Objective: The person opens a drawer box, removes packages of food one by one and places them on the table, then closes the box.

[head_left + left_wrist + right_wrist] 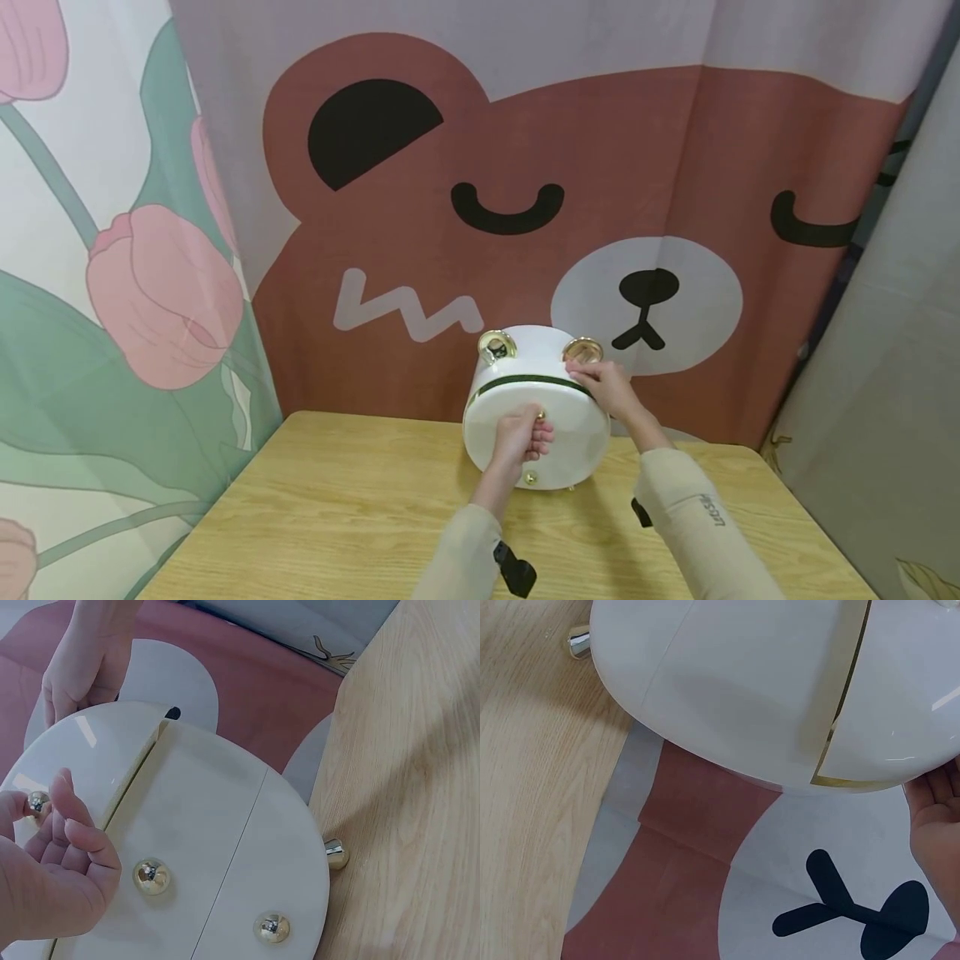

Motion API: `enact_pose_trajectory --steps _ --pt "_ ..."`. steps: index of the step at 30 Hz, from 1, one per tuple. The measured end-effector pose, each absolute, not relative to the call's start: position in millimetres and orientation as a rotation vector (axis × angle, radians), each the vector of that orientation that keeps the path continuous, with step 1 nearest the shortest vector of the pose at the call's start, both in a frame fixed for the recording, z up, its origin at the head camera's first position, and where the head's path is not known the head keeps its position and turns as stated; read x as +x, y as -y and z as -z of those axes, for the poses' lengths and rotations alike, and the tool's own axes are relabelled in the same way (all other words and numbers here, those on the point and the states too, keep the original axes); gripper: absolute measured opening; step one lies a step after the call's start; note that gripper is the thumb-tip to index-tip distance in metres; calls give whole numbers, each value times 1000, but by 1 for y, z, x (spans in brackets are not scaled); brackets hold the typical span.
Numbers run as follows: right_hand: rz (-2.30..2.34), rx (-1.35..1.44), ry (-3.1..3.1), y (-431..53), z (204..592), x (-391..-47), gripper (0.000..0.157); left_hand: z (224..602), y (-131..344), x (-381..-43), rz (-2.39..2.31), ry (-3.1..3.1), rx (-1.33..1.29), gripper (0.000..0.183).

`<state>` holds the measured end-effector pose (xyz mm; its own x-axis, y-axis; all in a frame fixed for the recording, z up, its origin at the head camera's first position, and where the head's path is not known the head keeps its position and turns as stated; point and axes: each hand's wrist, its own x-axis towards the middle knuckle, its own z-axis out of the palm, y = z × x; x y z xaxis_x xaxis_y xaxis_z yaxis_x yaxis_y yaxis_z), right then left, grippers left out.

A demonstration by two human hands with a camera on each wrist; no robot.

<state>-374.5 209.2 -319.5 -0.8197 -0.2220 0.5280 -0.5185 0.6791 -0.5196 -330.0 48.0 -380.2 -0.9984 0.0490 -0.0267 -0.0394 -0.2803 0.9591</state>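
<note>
right wrist cam: r hand (936, 825) cropped, fingertips hidden by wht box (727, 682).

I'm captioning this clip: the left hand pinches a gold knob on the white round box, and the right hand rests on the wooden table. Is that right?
Not quite: the right hand is not on the wooden table; the head view shows it up at the white round box, by a round gold fitting. The rest stands.

White box (581, 446), gold knobs (152, 876); brown bear-print curtain (600, 167), pink-and-green tulip-print curtain (165, 300)
</note>
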Motion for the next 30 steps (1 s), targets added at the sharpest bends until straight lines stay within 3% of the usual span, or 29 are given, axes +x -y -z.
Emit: enact_pose_trajectory --steps 30 --pt "-962 582 2462 -210 323 -378 20 386 -48 -309 -2526 -1833 42 35"
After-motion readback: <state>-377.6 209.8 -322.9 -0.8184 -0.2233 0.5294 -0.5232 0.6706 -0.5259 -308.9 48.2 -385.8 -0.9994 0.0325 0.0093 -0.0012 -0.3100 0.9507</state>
